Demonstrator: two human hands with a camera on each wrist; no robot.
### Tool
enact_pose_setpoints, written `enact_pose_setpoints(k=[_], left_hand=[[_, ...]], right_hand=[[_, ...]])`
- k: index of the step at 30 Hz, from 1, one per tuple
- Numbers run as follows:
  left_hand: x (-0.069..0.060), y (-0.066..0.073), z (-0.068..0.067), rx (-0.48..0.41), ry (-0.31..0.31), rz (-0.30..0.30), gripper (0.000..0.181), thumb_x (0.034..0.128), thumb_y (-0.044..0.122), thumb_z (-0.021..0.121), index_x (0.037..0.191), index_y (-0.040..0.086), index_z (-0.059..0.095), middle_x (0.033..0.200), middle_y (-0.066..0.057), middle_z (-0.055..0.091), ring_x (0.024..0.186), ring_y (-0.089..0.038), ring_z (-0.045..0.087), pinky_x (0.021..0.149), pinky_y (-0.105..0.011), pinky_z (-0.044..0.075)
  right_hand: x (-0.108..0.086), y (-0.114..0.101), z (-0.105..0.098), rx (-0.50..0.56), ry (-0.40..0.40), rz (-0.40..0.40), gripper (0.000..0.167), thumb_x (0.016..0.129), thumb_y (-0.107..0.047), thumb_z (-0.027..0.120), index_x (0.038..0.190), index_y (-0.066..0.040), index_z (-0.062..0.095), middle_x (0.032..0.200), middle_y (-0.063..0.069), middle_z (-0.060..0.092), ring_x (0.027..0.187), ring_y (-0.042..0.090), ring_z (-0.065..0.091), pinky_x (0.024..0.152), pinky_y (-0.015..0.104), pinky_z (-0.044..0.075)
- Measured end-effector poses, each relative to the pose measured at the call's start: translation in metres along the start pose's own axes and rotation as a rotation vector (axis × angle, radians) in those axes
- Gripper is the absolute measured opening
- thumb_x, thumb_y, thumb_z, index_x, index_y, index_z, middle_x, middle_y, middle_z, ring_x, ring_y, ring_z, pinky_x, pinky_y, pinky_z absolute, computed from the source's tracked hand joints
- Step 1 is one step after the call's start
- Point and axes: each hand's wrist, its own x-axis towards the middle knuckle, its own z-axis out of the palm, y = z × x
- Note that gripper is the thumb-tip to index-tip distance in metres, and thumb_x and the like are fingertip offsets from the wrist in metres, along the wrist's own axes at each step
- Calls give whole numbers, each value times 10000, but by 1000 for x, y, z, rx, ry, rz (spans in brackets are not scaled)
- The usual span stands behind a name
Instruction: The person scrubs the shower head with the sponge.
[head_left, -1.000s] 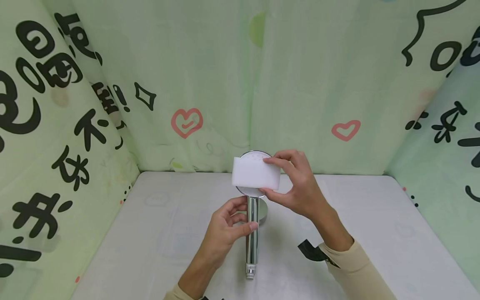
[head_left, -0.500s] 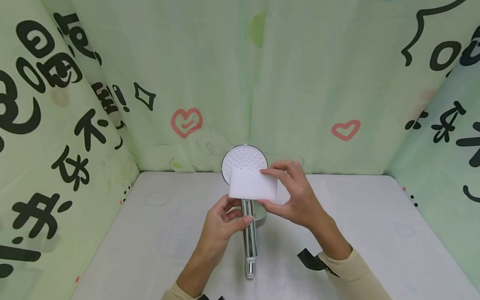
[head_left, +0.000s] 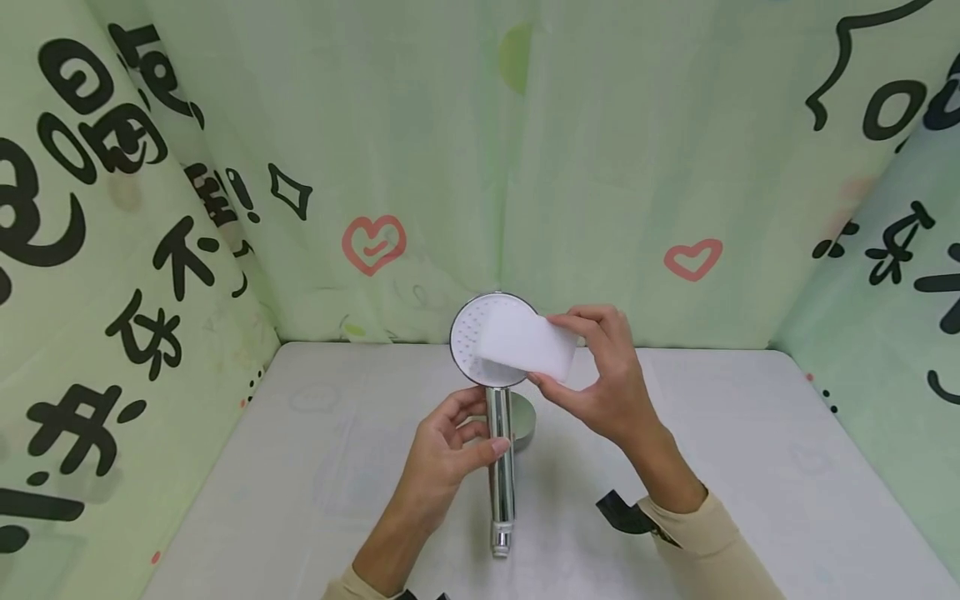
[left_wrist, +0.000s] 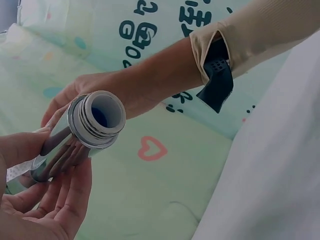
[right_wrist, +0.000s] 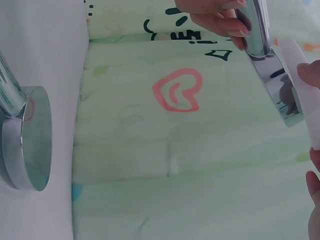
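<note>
In the centre of the frame, a chrome hand shower with a round white nozzle face [head_left: 467,337] stood face-on, its long axis nearly vertical, the face above its handle. The left hand [head_left: 448,450] gripped that handle from the left, below the face. The right hand [head_left: 609,379], nearer the face, pinched a white rectangular foam-like block [head_left: 525,340] between thumb and fingers; the block lay to that hand's left, its long axis sloping down rightward, covering the face's right part. Contact between them could not be told. Behind the handle, a second chrome piece with a round end [head_left: 526,423] lay on the white desk [head_left: 360,450]. Half a second earlier, the block was level and lower, across the face's bottom and the upper handle; it had since moved up and rightward and tilted.
</note>
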Motion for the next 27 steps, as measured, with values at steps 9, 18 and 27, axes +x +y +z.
enact_pose_setpoints(k=[9, 18, 27], left_hand=[[-2, -3, 1, 5, -40, 1, 639, 838, -5, 787, 1408, 27, 501, 1251, -108, 576, 1004, -203, 613, 772, -251, 549], [-2, -2, 3, 35, -46, -22, 620, 840, -5, 786, 1395, 34, 515, 1246, -111, 569, 999, -208, 606, 774, -257, 558], [1, -2, 4, 51, -24, -30, 622, 847, -6, 784, 1406, 55, 516, 1276, -125, 571, 1024, -233, 616, 783, -265, 559]], right_hand=[[7, 2, -4, -18, 4, 28, 637, 868, -524, 734, 1240, -13, 652, 1172, 201, 553, 1122, 343, 487, 885, 326, 436], [12, 1, -5, -17, -25, 38, 600, 769, -356, 823, 1251, -40, 658, 1188, 180, 560, 1122, 342, 479, 871, 329, 419], [8, -3, 0, -51, -75, -28, 606, 766, -346, 828, 1260, -42, 657, 1178, 167, 567, 1076, 342, 487, 831, 303, 438]])
